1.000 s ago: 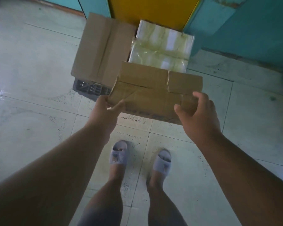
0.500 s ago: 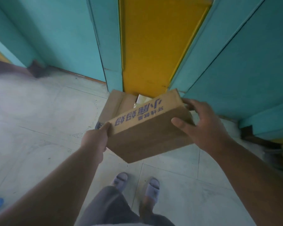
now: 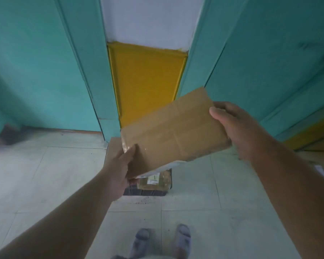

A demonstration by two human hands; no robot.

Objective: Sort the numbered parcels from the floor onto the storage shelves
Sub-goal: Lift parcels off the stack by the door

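A brown cardboard parcel [image 3: 173, 133] is held up in front of me, tilted, its taped flat face turned toward the camera. My left hand [image 3: 120, 169] grips its lower left corner, thumb on the face. My right hand [image 3: 234, 128] grips its upper right end, thumb over the edge. Below the parcel, on the floor, a dark crate [image 3: 148, 191] holds another taped parcel with a label [image 3: 153, 181], mostly hidden. A second cardboard box [image 3: 113, 148] peeks out behind my left hand.
Teal panels [image 3: 45, 71] flank a yellow and white wall strip [image 3: 146, 81] straight ahead. The pale tiled floor [image 3: 45, 174] spreads left and right. My feet in grey slippers [image 3: 161, 240] stand at the bottom. A yellow edge [image 3: 307, 135] shows at right.
The parcel was lifted off the pile and raised higher. It has been rotated, so the printed side is gone and a plain taped face shows. My view tilted up toward the wall.
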